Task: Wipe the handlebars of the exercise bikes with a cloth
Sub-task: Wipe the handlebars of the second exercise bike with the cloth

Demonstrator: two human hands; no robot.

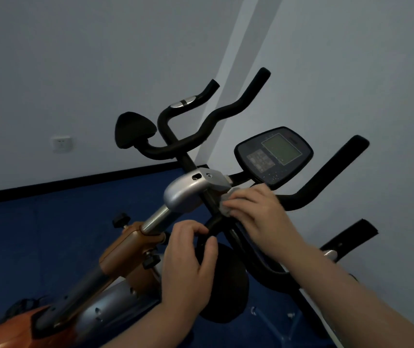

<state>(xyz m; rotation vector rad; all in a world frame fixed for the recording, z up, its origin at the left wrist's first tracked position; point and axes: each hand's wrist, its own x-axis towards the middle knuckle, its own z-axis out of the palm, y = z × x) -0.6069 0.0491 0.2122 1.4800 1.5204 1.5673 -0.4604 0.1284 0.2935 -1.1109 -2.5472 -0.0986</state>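
An exercise bike with black foam handlebars (pixel 216 116) fills the middle of the view, its silver clamp (pixel 188 190) on an orange frame (pixel 123 249). My right hand (pixel 258 214) presses a small grey cloth (pixel 228 200) against the central black bar just right of the clamp. My left hand (pixel 188 259) grips the lower black bar beside a round black pad (pixel 226 280). The cloth is mostly hidden under my fingers.
A dark console (pixel 273 154) with a pale screen sits right of the clamp. More black grips (pixel 326 177) reach up to the right. Behind are a white wall with a socket (pixel 61 144), a black skirting and a blue floor (pixel 50 222).
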